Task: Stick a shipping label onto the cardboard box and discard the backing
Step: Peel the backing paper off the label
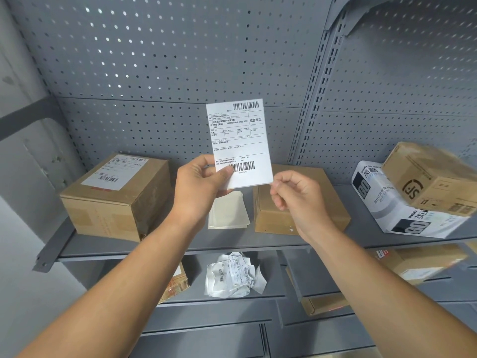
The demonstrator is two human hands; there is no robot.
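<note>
From the head camera, we see the shipping label held up in front of the gray pegboard wall. Our left hand is closed on the label's lower left side, thumb on the front. Our right hand pinches the label's corner at 5 o'clock with its fingertips.

Behind that hand, a plain cardboard box sits on the gray shelf. At 9 o'clock from the label is a bigger cardboard box that already has a label on top. A pile of cream backing sheets lies between the two boxes. At 3 o'clock, a brown box rests on a white box. At 6 o'clock, crumpled paper lies on the lower shelf.
</note>
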